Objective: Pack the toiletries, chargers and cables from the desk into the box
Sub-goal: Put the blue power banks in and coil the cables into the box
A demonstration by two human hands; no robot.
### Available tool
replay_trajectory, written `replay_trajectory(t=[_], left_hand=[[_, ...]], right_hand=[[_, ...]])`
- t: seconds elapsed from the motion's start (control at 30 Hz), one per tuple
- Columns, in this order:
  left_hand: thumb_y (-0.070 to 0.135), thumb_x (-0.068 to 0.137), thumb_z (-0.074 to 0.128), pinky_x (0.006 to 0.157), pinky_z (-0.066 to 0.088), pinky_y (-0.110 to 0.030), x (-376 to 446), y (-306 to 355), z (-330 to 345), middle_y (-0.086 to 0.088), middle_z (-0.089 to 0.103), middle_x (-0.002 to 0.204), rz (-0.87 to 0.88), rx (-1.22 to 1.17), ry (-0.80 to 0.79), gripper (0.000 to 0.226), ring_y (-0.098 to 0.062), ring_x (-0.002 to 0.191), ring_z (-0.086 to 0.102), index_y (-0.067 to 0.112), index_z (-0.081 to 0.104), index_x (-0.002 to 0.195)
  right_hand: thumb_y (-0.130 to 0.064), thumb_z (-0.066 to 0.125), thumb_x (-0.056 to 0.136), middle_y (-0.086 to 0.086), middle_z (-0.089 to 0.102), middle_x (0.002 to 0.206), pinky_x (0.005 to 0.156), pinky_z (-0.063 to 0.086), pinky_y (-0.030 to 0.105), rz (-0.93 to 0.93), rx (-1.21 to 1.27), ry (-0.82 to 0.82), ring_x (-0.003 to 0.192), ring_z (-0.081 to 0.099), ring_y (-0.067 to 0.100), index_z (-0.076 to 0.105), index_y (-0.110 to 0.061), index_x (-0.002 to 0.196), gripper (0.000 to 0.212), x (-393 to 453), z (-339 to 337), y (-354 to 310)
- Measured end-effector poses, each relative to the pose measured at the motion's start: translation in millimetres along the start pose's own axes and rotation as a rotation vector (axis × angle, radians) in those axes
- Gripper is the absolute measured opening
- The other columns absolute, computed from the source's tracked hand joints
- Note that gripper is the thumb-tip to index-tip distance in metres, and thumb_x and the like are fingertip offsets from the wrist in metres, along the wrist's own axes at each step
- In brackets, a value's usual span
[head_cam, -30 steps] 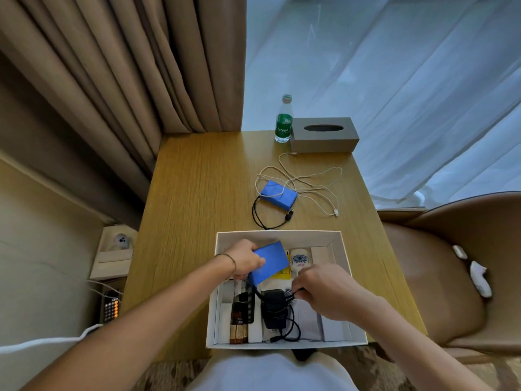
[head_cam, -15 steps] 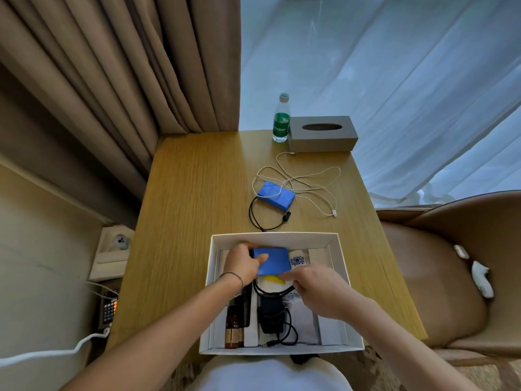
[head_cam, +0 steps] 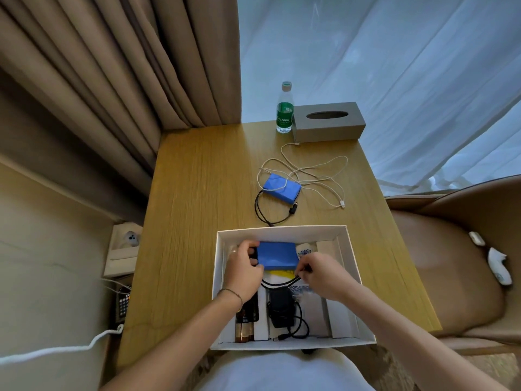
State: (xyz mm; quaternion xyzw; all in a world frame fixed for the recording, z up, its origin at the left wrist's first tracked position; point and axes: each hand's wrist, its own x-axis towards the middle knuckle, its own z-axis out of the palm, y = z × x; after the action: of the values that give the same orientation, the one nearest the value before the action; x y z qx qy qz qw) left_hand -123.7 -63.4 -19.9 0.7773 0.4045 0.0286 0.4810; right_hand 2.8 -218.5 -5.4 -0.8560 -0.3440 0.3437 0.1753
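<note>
Head view: flat blue rectangular battery pack (head_cam: pixel 277 255) lies inside the white cardboard box (head_cam: pixel 353 280), long axis left-right. Left hand (head_cam: pixel 244 270) grasps its left end; right hand (head_cam: pixel 324 275) pinches its black cable (head_cam: pixel 279 284) just beneath.

Box (head_cam: pixel 349 266) at desk (head_cam: pixel 197 221) front, 2nd pack (head_cam: pixel 282 189) behind, bottle (head_cam: pixel 284 111) left of tissue box (head_cam: pixel 328 125)

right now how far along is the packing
Done: the black charger and small toiletry items already lie in the white box. In hand: the left hand holds a blue pack low in the box while the right hand pinches its black cable. Left: a second blue pack and the white cable on the desk.
</note>
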Motion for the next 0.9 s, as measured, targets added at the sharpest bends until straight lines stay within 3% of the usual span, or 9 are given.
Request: replay_trajectory(t=[0.1,0.17,0.3,0.37,0.47,0.57,0.67,0.8,0.9], left_hand=[[0.015,0.087,0.071,0.077,0.047,-0.014,-14.1,-3.6,-3.8,0.012,0.057,0.093,0.279,0.235,-0.101,0.02,-0.002,0.084,0.057,0.027,0.069,0.102],[0.024,0.089,0.071,0.077,0.049,-0.02,-16.5,-5.9,-4.2,0.013,0.058,0.085,0.299,0.324,-0.207,0.012,-0.002,0.08,0.056,0.028,0.072,0.1],[0.018,0.092,0.067,0.087,0.053,-0.027,-13.8,-5.8,-0.6,0.009,0.061,0.093,0.29,0.441,-0.272,0.017,-0.007,0.086,0.06,0.025,0.074,0.106],[0.01,0.095,0.06,0.09,0.053,-0.026,-14.3,-5.5,2.7,0.006,0.064,0.101,0.311,0.457,-0.275,0.024,-0.01,0.093,0.061,0.024,0.074,0.11],[0.002,0.094,0.053,0.092,0.052,-0.026,-15.4,-6.1,7.1,0.004,0.065,0.105,0.326,0.469,-0.284,0.035,-0.011,0.098,0.061,0.025,0.072,0.113],[-0.001,0.092,0.051,0.091,0.051,-0.024,-14.7,-8.2,10.1,0.005,0.066,0.106,0.324,0.472,-0.308,0.041,-0.01,0.098,0.061,0.026,0.07,0.116],[-0.002,0.091,0.053,0.089,0.05,-0.02,-11.7,-11.9,9.0,0.007,0.066,0.105,0.327,0.48,-0.318,0.041,-0.007,0.097,0.06,0.027,0.069,0.116],[-0.004,0.087,0.061,0.09,0.052,-0.025,-6.6,-16.6,4.0,0.005,0.064,0.105,0.369,0.52,-0.349,0.04,-0.01,0.097,0.06,0.024,0.069,0.114],[-0.001,0.086,0.064,0.089,0.052,-0.028,-5.8,-17.4,4.5,0.003,0.064,0.105,0.42,0.56,-0.356,0.035,-0.013,0.098,0.06,0.021,0.07,0.112]], right_hand=[[-0.012,0.062,0.094,0.0,0.07,0.096,0.074,0.053,0.029,0.054,0.037,0.18,0.086,0.062,0.014,0.074,-0.016,0.096,0.013,1.1,4.9,1.1],[-0.012,0.064,0.093,0.0,0.069,0.093,0.072,0.053,0.03,0.068,0.036,0.223,0.083,0.061,0.014,0.072,-0.016,0.094,0.01,0.1,9.0,1.0],[-0.01,0.066,0.091,-0.003,0.065,0.088,0.063,0.047,0.024,0.107,0.063,0.257,0.077,0.058,0.01,0.064,-0.021,0.087,0.012,-2.8,18.9,0.9],[-0.009,0.064,0.091,-0.003,0.065,0.087,0.065,0.052,0.028,0.11,0.041,0.277,0.077,0.059,0.011,0.063,-0.02,0.087,0.012,-4.5,23.2,1.9],[-0.01,0.061,0.093,0.0,0.066,0.092,0.07,0.055,0.036,0.05,-0.108,0.267,0.081,0.062,0.018,0.061,-0.019,0.091,0.009,-7.7,29.6,4.4],[-0.015,0.067,0.09,0.001,0.069,0.101,0.063,0.042,0.031,-0.003,-0.277,0.251,0.085,0.063,0.022,0.059,-0.021,0.097,0.012,-10.0,33.5,6.3],[-0.028,0.071,0.088,0.004,0.073,0.105,0.075,0.045,0.036,-0.025,-0.474,0.24,0.099,0.061,0.026,0.064,-0.019,0.105,0.021,-8.6,36.1,6.9],[-0.026,0.066,0.091,0.005,0.071,0.109,0.079,0.048,0.034,0.002,-0.433,0.211,0.103,0.058,0.024,0.067,-0.018,0.106,0.017,-5.4,40.2,11.4],[-0.029,0.069,0.089,0.006,0.066,0.116,0.082,0.05,0.035,0.005,-0.474,0.214,0.107,0.056,0.025,0.07,-0.015,0.111,0.026,-4.4,42.0,14.7]])
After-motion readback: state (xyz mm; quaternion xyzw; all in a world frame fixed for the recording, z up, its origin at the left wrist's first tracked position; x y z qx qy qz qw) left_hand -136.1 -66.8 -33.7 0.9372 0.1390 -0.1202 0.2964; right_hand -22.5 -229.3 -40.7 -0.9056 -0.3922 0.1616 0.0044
